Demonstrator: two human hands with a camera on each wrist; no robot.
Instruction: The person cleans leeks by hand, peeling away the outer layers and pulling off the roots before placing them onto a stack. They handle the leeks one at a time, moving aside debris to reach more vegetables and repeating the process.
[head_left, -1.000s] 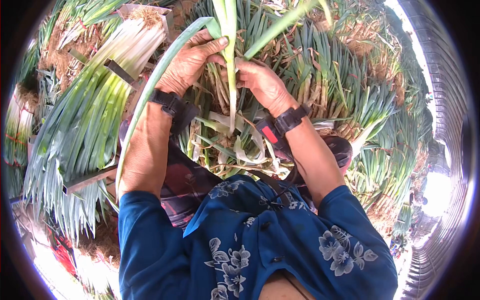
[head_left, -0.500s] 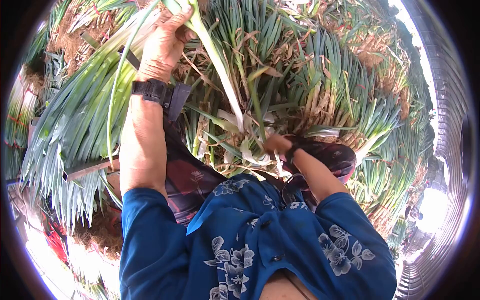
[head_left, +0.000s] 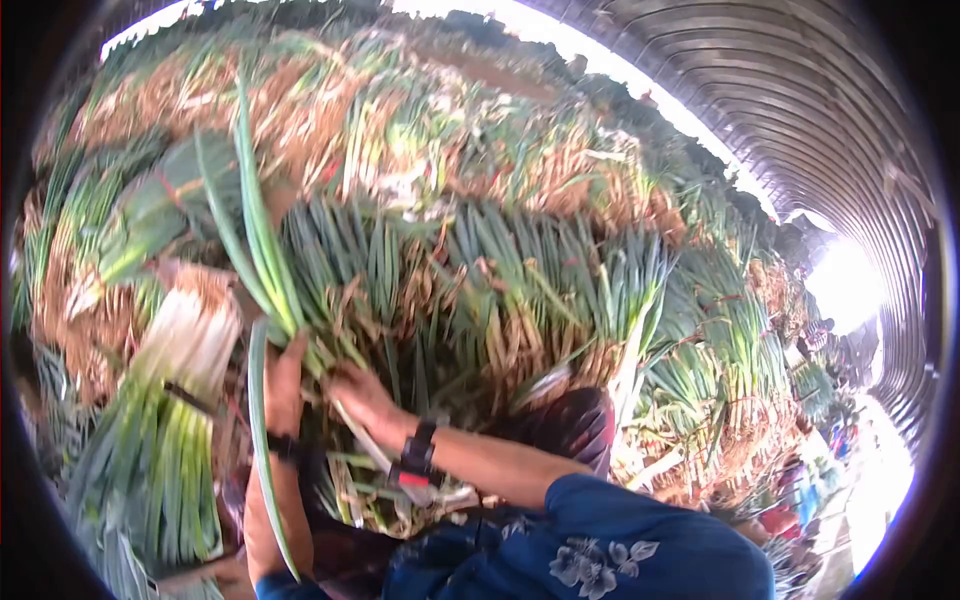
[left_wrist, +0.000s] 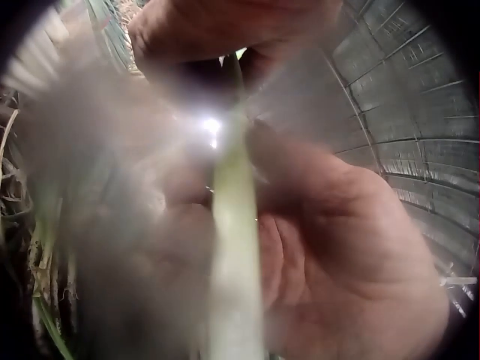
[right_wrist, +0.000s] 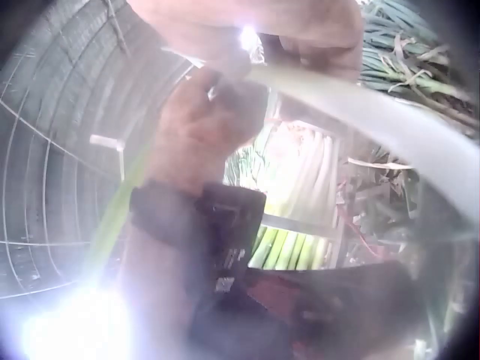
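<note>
A long green onion [head_left: 258,240] stands slanted in front of me, leaves upward and one leaf bent down over the left forearm. My left hand [head_left: 286,385] grips it where the leaves spread from the stalk. Just below and to the right, my right hand [head_left: 368,402] pinches the same plant, with the pale stalk hanging beneath it. In the left wrist view the stalk [left_wrist: 235,270] runs up between the hands, the right palm behind it. A broad white strip [right_wrist: 367,116] extends from under the right fingers in the right wrist view, partly blurred.
Left of me, a bundle of green onions [head_left: 190,345] with white stalks lies in a metal-armed rack [head_left: 190,398]. Untrimmed green onions [head_left: 520,290] are piled in rows ahead. Loose peelings lie between the knees. A ribbed tunnel wall [head_left: 800,110] curves along the right.
The head view has swung upward and right. The right hand, low near the knee half a second ago, is back at the green onion beside the left hand, which has kept its grip throughout.
</note>
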